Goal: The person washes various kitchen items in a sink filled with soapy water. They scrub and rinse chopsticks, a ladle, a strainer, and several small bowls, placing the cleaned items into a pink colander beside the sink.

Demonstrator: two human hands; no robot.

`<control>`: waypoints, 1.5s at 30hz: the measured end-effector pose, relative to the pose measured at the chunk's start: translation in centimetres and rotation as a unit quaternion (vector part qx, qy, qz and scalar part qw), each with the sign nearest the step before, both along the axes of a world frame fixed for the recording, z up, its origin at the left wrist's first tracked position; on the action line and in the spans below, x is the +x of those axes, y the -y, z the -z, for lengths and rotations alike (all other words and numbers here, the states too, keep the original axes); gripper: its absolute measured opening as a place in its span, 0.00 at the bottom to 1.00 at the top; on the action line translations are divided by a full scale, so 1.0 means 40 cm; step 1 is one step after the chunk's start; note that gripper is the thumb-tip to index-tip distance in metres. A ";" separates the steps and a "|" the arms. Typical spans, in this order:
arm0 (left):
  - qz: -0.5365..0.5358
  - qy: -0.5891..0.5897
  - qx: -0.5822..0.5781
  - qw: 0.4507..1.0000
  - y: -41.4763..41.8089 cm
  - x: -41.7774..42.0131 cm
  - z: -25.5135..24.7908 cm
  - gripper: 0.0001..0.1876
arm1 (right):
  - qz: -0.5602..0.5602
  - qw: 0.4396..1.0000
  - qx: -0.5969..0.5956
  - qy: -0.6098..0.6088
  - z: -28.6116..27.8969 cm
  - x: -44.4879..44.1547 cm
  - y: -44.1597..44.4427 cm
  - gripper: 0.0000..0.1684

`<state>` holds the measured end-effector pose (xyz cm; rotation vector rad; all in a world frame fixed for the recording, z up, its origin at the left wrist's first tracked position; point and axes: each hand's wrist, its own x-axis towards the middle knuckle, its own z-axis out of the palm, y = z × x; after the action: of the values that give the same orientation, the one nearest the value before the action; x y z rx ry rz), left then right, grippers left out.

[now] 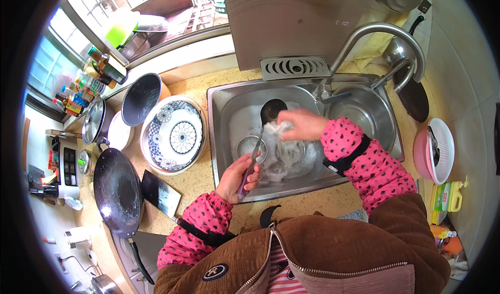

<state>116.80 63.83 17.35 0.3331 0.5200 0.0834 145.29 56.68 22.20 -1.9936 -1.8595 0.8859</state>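
Note:
Over the left basin of a stainless steel double sink point(219, 153), my left hand point(236, 176) grips the purple handle of a ladle point(258, 143). The ladle's dark bowl point(269, 107) points away from me. My right hand point(302, 125) holds a soapy white cloth point(279, 128) close beside the ladle's bowl; whether they touch I cannot tell. Suds cover much of the basin floor. A round metal drain strainer point(244, 147) or small dish shows through the foam below the ladle.
A curved faucet point(384, 26) arches over the right basin, where a steel bowl point(363, 106) sits. On the left counter stand patterned bowls point(183, 137), a dark pot point(142, 98), a wok point(117, 192) and a cleaver point(161, 192). A pink basin point(422, 153) with a white colander stands right.

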 end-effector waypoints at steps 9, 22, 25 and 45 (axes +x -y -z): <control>0.089 -0.017 0.058 0.994 0.046 0.005 -0.089 0.19 | 0.001 0.918 0.269 0.293 0.034 -0.013 -0.072 0.21; 0.065 0.048 0.090 0.993 0.090 0.043 -0.103 0.22 | 0.488 0.709 0.309 -0.405 0.265 0.013 -0.123 0.19; 0.068 0.041 0.092 0.993 0.094 0.037 -0.088 0.22 | 0.560 0.564 0.207 -0.571 0.256 -0.023 -0.113 0.18; 0.105 -0.089 0.798 0.587 0.028 0.010 0.146 0.13 | 0.267 0.895 0.037 -0.356 0.306 -0.186 0.059 0.26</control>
<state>117.20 62.70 11.52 2.2316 0.4647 0.2859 137.84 54.32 9.96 -1.6601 -0.8713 1.1289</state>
